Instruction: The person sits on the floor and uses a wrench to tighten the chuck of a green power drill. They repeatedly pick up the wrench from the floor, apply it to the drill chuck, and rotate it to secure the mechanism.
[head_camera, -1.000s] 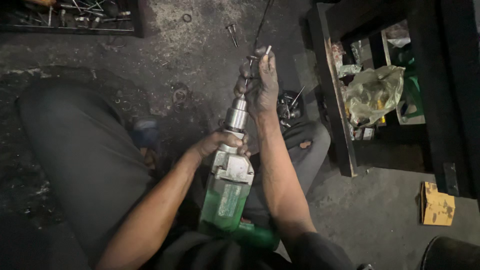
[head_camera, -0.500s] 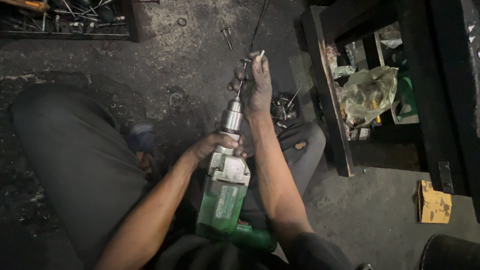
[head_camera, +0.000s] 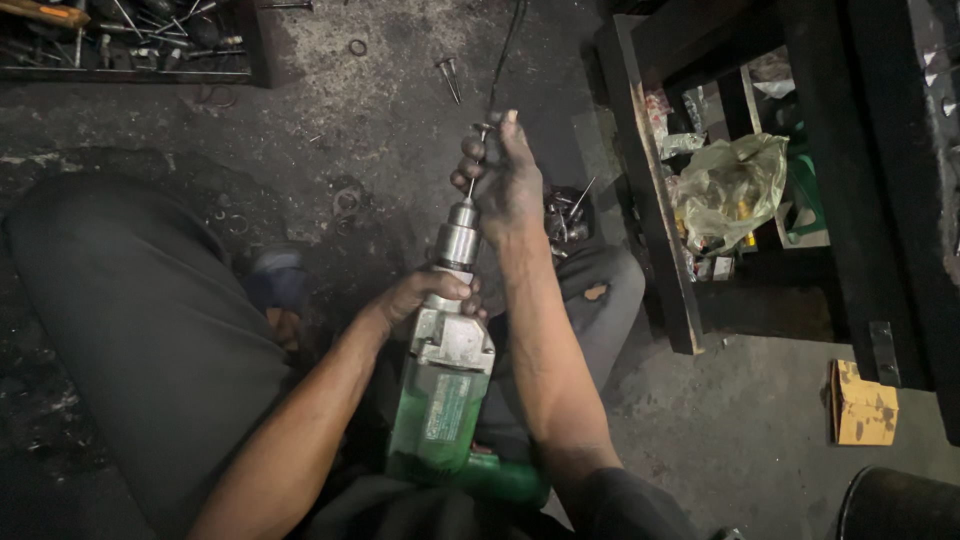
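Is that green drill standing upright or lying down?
Lying down: the green drill rests lengthwise across the person's lap, chuck pointing away.

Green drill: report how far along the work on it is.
Done: the green drill lies nose-out on the person's lap, steadied. In hand: the left hand wraps the neck behind the silver chuck, while the right hand closes over the chuck's front, where a thin metal piece pokes out. Left: whether anything is seated or tightened cannot be told.
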